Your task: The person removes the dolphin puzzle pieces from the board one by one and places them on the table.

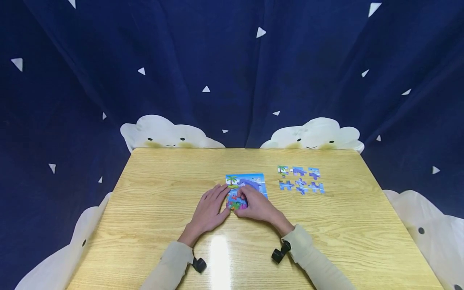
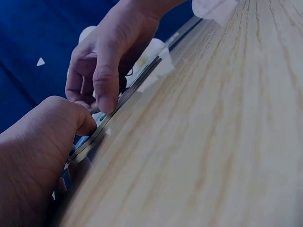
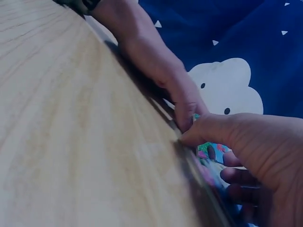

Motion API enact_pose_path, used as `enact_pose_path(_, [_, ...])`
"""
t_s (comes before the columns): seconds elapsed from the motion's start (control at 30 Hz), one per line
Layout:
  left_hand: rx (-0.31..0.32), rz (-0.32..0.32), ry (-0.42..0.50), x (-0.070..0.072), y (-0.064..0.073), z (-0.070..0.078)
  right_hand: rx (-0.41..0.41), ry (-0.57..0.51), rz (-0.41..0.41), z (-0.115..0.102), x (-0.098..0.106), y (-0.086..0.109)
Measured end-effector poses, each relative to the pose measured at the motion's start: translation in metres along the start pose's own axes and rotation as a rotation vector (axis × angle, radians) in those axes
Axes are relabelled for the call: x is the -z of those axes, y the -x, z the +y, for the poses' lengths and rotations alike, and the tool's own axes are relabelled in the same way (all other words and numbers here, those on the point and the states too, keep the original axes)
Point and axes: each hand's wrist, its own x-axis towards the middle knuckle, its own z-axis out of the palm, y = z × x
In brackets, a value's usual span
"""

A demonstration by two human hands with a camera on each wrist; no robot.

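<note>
A dolphin jigsaw puzzle lies on the wooden table, with a palm tree at its upper left and sea creatures along its lower part. My left hand rests at the puzzle's left edge, fingers extended and thumb near the lower left corner. Bent over the lower part, my right hand pinches a colourful puzzle piece between thumb and fingers. That piece looks tilted up in the right wrist view. The right hand covers the puzzle's lower right. In the left wrist view the puzzle shows almost edge-on.
Several loose puzzle pieces lie in two rows to the right of the puzzle. Behind the wooden table hangs a dark blue curtain with white triangles and clouds. A wrist camera sits on the right cuff, another on the left.
</note>
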Motion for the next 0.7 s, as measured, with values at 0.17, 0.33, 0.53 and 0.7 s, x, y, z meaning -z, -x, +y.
enact_pose_path(0.17, [0.003,-0.002,0.005,0.001,0.000,0.001,0.015,0.024,0.005,0.000,0.011,0.001])
enact_pose_path(0.33, [0.030,-0.044,-0.002,0.003,-0.001,0.002,0.028,0.111,0.003,0.005,0.018,0.002])
enact_pose_path(0.53, [0.013,-0.020,0.003,0.001,0.000,0.002,0.049,0.085,-0.031,0.011,0.019,0.005])
enact_pose_path(0.7, [0.009,-0.010,0.005,0.001,-0.001,0.001,0.057,0.035,-0.049,0.013,0.021,0.007])
